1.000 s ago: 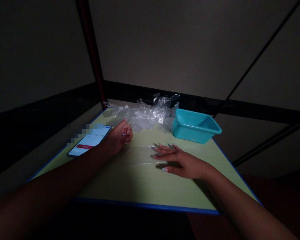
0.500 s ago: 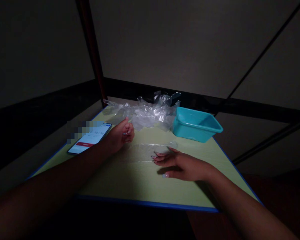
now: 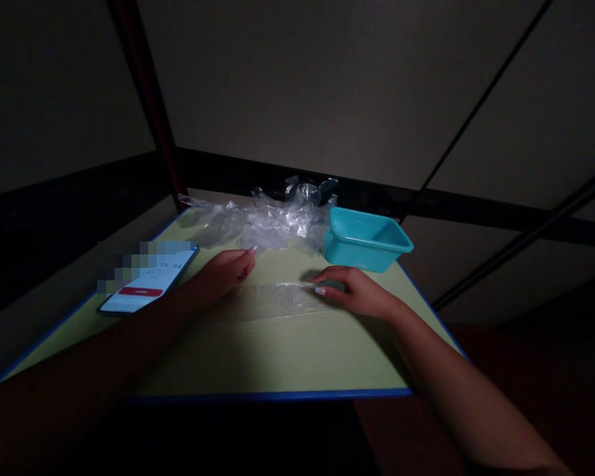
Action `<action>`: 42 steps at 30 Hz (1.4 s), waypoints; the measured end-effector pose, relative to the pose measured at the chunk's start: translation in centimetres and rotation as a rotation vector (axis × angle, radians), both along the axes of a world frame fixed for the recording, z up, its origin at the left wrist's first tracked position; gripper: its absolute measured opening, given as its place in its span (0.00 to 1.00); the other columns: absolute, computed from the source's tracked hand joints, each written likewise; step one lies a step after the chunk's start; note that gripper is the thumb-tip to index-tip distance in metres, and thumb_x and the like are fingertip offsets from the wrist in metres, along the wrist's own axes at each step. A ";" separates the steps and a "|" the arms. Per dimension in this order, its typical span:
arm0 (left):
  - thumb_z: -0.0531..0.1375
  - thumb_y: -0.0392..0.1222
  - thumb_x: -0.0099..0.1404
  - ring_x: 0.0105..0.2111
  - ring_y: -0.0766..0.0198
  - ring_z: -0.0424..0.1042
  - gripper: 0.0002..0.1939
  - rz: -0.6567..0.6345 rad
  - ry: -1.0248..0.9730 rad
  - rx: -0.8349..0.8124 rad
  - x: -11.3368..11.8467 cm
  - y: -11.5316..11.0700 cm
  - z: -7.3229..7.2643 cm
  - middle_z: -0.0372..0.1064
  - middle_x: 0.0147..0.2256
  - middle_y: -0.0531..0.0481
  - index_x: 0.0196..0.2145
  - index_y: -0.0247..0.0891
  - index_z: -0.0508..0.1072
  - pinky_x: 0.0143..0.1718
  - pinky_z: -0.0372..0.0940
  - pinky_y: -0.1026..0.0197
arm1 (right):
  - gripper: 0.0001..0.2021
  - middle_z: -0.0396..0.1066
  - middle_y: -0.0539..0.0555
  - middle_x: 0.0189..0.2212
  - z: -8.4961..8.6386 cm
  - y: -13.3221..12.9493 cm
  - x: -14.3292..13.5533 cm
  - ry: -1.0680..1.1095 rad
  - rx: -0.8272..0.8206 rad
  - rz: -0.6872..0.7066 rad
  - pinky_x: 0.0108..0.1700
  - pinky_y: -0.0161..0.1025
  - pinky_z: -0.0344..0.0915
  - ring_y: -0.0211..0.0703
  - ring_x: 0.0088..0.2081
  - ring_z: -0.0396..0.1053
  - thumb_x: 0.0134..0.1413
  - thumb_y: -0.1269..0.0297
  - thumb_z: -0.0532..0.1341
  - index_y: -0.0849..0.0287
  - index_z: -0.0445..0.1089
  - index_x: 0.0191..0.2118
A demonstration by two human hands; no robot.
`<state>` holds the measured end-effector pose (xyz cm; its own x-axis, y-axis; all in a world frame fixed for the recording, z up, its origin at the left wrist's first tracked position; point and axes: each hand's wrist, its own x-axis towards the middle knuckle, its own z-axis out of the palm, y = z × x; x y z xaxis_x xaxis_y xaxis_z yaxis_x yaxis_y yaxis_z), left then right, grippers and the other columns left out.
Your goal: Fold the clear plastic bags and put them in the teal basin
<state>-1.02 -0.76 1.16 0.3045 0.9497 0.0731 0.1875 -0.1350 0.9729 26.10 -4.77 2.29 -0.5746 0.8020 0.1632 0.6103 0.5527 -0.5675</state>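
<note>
A flat strip of clear plastic (image 3: 277,301), which looks like a narrow bag, lies across the middle of the table. My left hand (image 3: 231,268) is closed with curled fingers above its left end; whether anything is between the fingers is hidden. At the strip's right end, my right hand (image 3: 352,289) is open, with thumb and forefinger apart and their tips at the strip's upper edge. Behind both hands spreads a crumpled heap of clear plastic bags (image 3: 277,221).
A turquoise plastic basket (image 3: 369,248) stands at the back right, beside the heap. A phone (image 3: 151,281) with a lit timer screen lies left of my left forearm. The yellowish table (image 3: 297,370) has a blue edge, and walls rise behind it.
My right hand has moved up and toward the strip's right end, its fingers less spread. My left hand has turned with the thumb lower. The whole view has shifted, so things appear further left.
</note>
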 end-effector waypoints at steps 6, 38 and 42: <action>0.52 0.47 0.61 0.18 0.67 0.55 0.17 -0.071 0.235 0.178 -0.2 0.4 -0.6 0.56 0.16 0.55 0.18 0.39 0.65 0.20 0.50 0.65 | 0.13 0.74 0.59 0.39 -1.2 1.7 1.2 -0.158 0.135 -0.176 0.38 0.36 0.63 0.42 0.37 0.70 0.57 0.62 0.56 0.63 0.72 0.42; 0.60 0.51 0.55 0.34 0.58 0.59 0.15 -0.194 0.693 0.615 -1.8 2.7 -3.7 0.61 0.28 0.51 0.24 0.39 0.63 0.36 0.53 0.60 | 0.05 0.70 0.51 0.25 -2.5 2.9 1.7 -0.310 -0.023 -0.462 0.25 0.31 0.50 0.36 0.25 0.62 0.50 0.65 0.62 0.62 0.71 0.30; 0.59 0.53 0.57 0.37 0.58 0.59 0.15 -0.199 0.739 0.704 -1.6 2.5 -3.7 0.62 0.32 0.50 0.29 0.39 0.64 0.38 0.54 0.59 | 0.04 0.71 0.52 0.25 -2.4 2.9 1.6 -0.337 -0.016 -0.464 0.25 0.31 0.50 0.36 0.25 0.62 0.49 0.66 0.62 0.62 0.71 0.29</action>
